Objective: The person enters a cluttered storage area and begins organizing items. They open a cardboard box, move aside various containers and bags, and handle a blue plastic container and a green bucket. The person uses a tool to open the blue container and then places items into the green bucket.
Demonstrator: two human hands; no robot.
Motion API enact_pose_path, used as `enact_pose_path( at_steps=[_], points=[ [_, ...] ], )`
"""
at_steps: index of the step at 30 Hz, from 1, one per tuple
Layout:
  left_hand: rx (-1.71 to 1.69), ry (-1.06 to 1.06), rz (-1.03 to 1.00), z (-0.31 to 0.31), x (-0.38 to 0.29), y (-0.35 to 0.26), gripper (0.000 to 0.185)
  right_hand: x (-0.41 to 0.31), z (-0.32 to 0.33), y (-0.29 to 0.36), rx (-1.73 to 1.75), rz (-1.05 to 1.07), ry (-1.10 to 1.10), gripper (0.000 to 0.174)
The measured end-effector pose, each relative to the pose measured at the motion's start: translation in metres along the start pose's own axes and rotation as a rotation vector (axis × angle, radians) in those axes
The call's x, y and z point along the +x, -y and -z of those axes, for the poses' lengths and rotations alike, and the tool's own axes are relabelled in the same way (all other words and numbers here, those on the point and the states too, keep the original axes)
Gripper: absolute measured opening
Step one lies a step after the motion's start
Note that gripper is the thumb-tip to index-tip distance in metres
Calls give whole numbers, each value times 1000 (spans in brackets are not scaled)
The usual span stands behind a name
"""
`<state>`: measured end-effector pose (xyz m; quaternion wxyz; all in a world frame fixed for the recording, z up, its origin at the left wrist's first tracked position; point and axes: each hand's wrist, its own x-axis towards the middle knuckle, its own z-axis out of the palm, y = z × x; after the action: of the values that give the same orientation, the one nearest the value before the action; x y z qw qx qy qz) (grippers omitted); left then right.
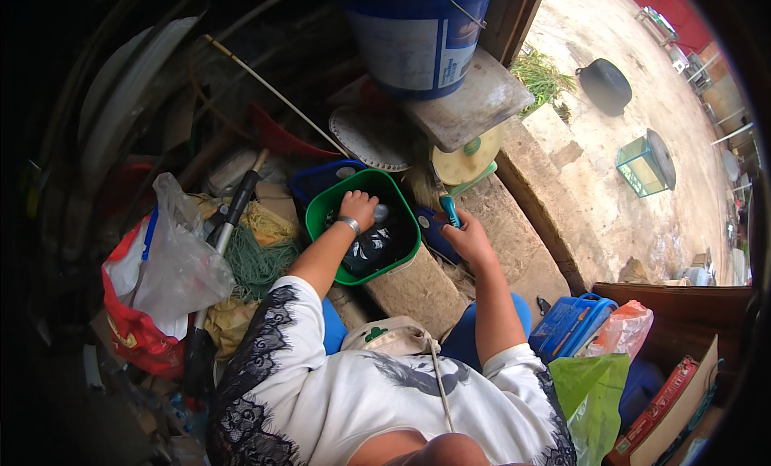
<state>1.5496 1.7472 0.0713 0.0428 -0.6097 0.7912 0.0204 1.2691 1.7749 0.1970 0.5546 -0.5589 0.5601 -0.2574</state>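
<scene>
My left hand, with a metal bracelet at the wrist, reaches into a green plastic bin. Its fingers curl near the bin's far inner wall, and whether they grip anything is hidden. Beside that hand is a clear, rounded object, perhaps part of a plastic bottle. Dark, shiny plastic lies inside the bin. To the right of the bin, my right hand is closed around the teal handle of a hand tool. The tool's narrow end points away from me; its exact kind is unclear.
A blue bucket stands on a stone slab ahead. Left are a red bag, green netting and a black-and-metal pole. A blue case and green plastic bag lie right, near concrete steps.
</scene>
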Motion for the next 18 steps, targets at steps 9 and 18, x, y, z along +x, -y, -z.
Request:
enact_pose_path(
  at_steps=[9, 18],
  points=[
    [-383, -219, 29, 69, -45, 29, 22, 10, -5, 4, -134, -5, 42, 30],
    [-2304, 237, 316, 91, -60, 50, 39, 18, -16, -8, -135, 67, 60, 31]
  ],
)
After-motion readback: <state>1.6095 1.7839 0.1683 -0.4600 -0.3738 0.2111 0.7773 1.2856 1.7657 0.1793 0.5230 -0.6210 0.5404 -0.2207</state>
